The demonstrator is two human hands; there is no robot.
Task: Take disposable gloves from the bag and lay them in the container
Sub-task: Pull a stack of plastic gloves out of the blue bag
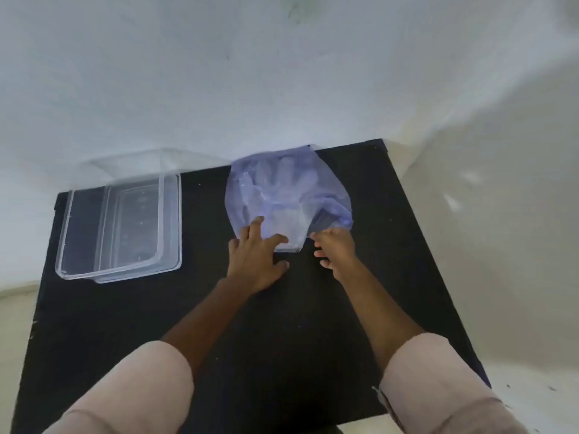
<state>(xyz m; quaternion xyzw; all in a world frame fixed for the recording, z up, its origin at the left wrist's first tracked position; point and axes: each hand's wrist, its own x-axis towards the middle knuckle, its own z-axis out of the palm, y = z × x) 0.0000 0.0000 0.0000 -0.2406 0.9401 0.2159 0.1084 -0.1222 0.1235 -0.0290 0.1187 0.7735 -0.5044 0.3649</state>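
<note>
Hands on crinkled translucent bag

bag: translucent bluish film | container: clear glossy plastic | table: matt black

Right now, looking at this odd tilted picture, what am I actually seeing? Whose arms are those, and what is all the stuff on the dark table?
There is no machine here: a person wears a wide-angle camera on the head, so you look forward and down along their own arms. That lens bends the room.

The dark surface is a black table against a white wall. On its left side sits an empty clear plastic container. Farther right lies a bluish see-through bag with disposable gloves showing faintly inside.

The left hand lies spread on the bag's near edge, pinning it. The right hand has its fingers curled at the bag's near right corner, though whether its grip has closed on the plastic is unclear. No glove is out yet.
</note>
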